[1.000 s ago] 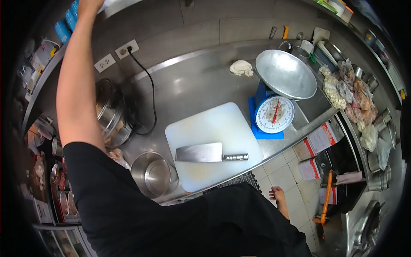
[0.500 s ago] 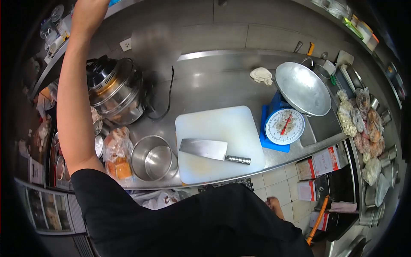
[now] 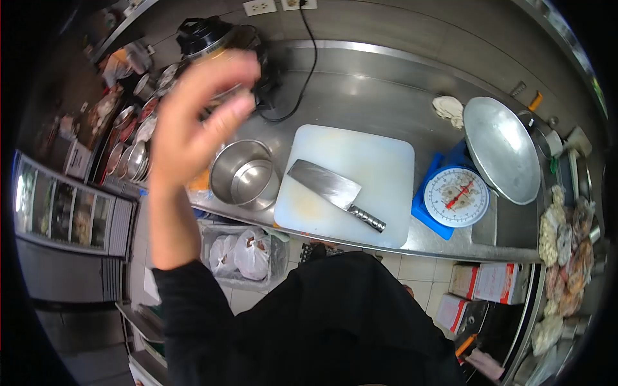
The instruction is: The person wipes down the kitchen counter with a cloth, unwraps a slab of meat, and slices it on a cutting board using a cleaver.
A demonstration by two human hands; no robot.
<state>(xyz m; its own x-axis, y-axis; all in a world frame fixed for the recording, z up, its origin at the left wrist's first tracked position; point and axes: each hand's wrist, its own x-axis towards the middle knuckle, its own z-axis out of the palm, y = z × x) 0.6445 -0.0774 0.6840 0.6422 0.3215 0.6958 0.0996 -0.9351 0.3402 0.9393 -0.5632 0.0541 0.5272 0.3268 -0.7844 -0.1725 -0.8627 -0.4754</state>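
Note:
My left hand (image 3: 199, 122) is raised in front of the camera, left of the steel pot (image 3: 244, 175). Its thumb and fingers are apart, with nothing between them. A cleaver (image 3: 327, 183) lies on the white cutting board (image 3: 373, 164), its handle pointing to the lower right. Right of the board stands a blue scale (image 3: 456, 195) with a round dial and a metal pan (image 3: 501, 149). My right hand is hidden; only a bit of skin shows beside the black clothing.
A black-topped appliance (image 3: 205, 35) with a cord stands behind my left hand. A white cloth (image 3: 449, 109) lies near the wall. Bagged food (image 3: 566, 244) is at the right. Below the counter sits a bin (image 3: 280, 257) holding white bags. Another person (image 3: 125, 64) is at the far left.
My left hand has come down from the upper shelf area to above the counter's left part. The view has shifted, showing more of the left side and the bin. The cleaver still lies on the board.

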